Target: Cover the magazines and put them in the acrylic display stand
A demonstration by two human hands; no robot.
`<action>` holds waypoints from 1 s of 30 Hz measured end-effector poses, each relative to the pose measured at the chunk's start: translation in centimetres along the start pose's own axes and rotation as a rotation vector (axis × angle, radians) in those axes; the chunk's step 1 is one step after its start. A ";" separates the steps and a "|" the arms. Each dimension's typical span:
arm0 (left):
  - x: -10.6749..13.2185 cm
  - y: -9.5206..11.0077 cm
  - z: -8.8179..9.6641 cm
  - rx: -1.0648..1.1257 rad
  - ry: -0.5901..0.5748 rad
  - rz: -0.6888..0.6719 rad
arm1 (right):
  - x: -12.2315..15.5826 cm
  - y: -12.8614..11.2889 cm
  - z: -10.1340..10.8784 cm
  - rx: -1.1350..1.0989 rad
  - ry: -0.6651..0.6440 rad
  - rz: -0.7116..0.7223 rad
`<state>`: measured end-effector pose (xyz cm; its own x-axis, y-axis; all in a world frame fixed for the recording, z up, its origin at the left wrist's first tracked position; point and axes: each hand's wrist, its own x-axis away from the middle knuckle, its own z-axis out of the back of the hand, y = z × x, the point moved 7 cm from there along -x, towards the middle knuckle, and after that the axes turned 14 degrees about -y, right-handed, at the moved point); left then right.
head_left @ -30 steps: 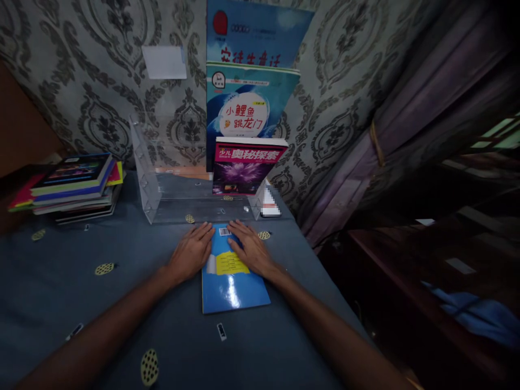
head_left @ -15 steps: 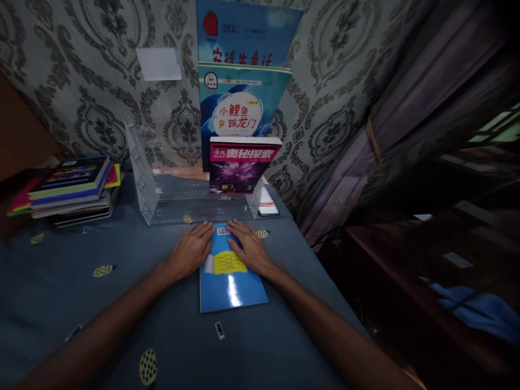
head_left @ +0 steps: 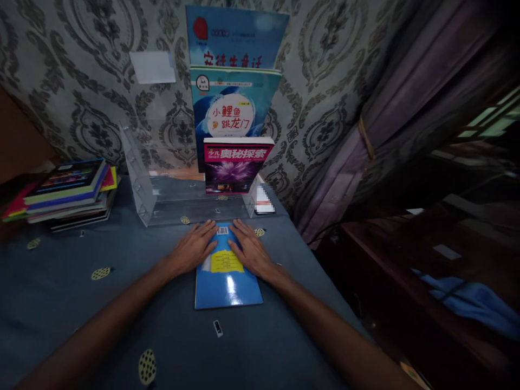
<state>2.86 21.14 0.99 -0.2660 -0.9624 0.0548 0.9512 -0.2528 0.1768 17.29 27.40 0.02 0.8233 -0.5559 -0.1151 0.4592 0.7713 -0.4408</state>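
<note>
A blue book lies flat on the cloth-covered table, its back cover up, with a yellow text panel and a barcode at the far end. My left hand rests flat on its left side, fingers stretched out. On its right side lies my right hand, also flat with fingers extended. Just beyond both hands stands a clear acrylic stand. Three books lean in its right part in steps: a pink-purple one in front, a teal one behind it, and a tall blue one at the back.
A stack of several books sits at the left on the dark blue tablecloth. Behind is a patterned wall with a white card. At the right hang a tied curtain and, lower, a blue cloth.
The view has shifted slightly, so the stand and its books sit a little further left. My hands stay on the blue book, with the left thumb moved slightly further over its cover.
</note>
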 end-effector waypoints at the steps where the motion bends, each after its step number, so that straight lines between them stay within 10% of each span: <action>1: -0.1 0.0 0.0 0.002 -0.008 -0.013 | 0.1 0.0 0.0 0.005 0.000 -0.014; 30: -2.6 2.6 1.0 -0.156 0.020 -0.017 | 0.5 1.9 0.8 -0.129 -0.008 0.067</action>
<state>5.86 23.07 2.25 -0.2804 -0.9593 0.0328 0.9598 -0.2798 0.0223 18.83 28.84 -0.14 0.8535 -0.5014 -0.1417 0.3566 0.7604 -0.5427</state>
